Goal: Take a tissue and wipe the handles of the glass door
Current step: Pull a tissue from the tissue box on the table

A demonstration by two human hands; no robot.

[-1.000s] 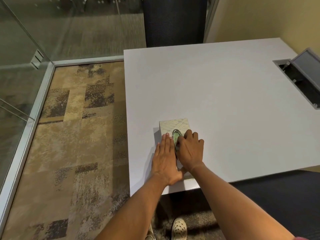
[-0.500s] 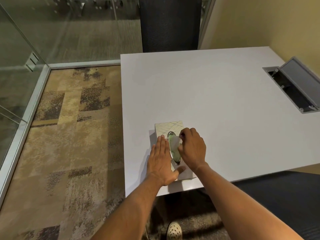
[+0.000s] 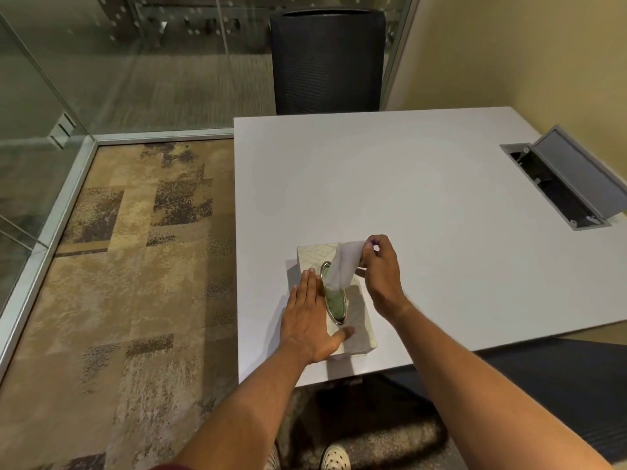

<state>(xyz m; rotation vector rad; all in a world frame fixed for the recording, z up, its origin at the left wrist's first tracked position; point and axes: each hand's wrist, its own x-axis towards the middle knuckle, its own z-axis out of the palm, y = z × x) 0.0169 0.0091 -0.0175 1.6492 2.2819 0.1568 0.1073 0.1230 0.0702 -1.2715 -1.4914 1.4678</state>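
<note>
A pale patterned tissue box (image 3: 359,329) with an oval metal-rimmed slot sits near the front left corner of the white table (image 3: 424,184). My left hand (image 3: 310,322) lies flat on the box's left side, fingers straight, pressing it down. My right hand (image 3: 381,266) pinches a white tissue (image 3: 344,268) that stands partly drawn out of the slot, its lower end still inside. Glass walls (image 3: 37,106) with metal frames run along the left and back; no door handle shows in this view.
A black mesh chair (image 3: 327,59) stands behind the table's far edge. An open grey cable hatch (image 3: 563,184) is set in the table at the right. Patterned carpet (image 3: 129,266) covers the floor to the left. My shoes (image 3: 334,457) show below the table edge.
My right hand has lifted up and away from the slot, drawing the tissue out with it. My left hand stays flat on the box. The view has tilted upward a little.
</note>
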